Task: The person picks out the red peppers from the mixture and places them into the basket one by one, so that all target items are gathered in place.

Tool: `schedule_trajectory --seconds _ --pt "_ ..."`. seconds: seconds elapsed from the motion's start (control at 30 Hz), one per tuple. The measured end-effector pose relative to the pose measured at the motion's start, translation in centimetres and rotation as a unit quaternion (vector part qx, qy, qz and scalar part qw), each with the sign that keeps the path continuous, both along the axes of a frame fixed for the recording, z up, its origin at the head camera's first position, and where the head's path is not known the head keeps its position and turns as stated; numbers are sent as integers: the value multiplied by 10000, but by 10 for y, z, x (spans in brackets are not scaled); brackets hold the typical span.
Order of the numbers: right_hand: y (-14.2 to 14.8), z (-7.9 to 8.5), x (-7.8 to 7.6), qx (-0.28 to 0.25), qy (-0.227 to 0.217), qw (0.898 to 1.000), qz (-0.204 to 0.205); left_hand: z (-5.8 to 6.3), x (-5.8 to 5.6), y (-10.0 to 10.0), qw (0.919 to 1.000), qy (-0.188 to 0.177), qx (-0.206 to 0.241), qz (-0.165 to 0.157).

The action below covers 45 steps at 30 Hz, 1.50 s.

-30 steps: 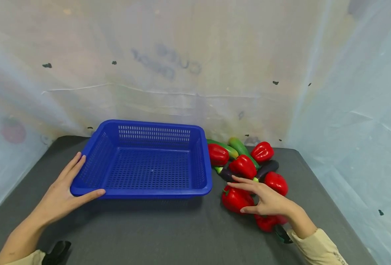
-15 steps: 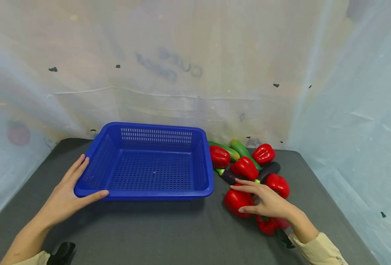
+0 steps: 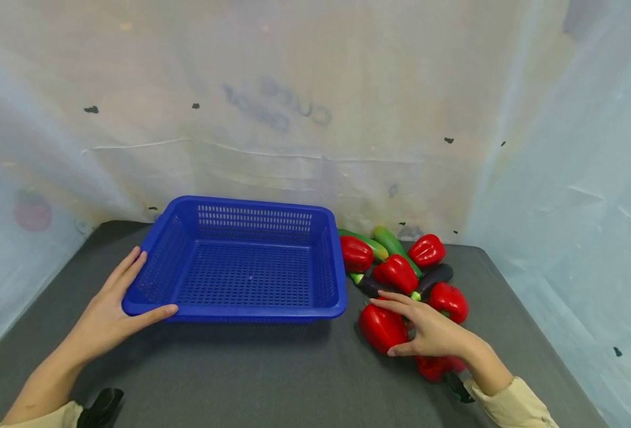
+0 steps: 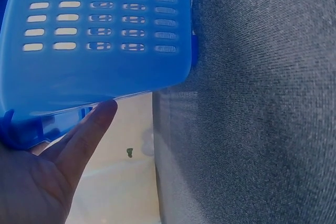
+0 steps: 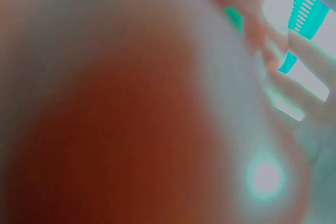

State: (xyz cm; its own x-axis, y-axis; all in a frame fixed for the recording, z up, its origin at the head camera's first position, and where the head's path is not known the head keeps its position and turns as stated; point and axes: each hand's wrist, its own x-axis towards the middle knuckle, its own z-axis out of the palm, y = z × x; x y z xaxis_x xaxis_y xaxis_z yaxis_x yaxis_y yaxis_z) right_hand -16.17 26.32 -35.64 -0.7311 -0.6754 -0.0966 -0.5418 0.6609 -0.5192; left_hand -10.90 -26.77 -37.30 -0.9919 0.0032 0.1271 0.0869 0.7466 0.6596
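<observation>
The right hand [image 3: 430,330] gripped a red bell pepper [image 3: 380,328]; leftward and farther forward lay the blue perforated basket [image 3: 256,314], touched by the straight-fingered left hand [image 3: 109,310].

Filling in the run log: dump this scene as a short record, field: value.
Surface: dark gray table
Container: blue basket, perforated sides
Left grip: fingers at the basket's left rim, thumb at its front rim
Right grip: over the frontmost-left red pepper, hold unclear
Beside basket, right: at least six red peppers, two eggplants, two long green vegetables
Right wrist view: heavily blurred
</observation>
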Motion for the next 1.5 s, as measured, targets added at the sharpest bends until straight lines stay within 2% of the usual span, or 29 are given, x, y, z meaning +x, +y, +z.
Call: schedule_trajectory --seconds 0.17,0.5,0.87,1.17,1.5 --pt "0 2 -1 -171 154 9997 -68 1 -1 2 10000 0 13 -3" --pt "-3 7 -6 -750 822 9934 -266 1 1 3 10000 49 6 48" --pt "-6 16 -8 -1293 1166 9846 -184 1 1 3 10000 48 65 14" --pt "-9 28 -14 -1335 1623 9775 -161 2 2 2 10000 35 26 50" --pt "-22 45 -20 -1107 2255 9679 -100 5 3 4 10000 -32 57 -7"
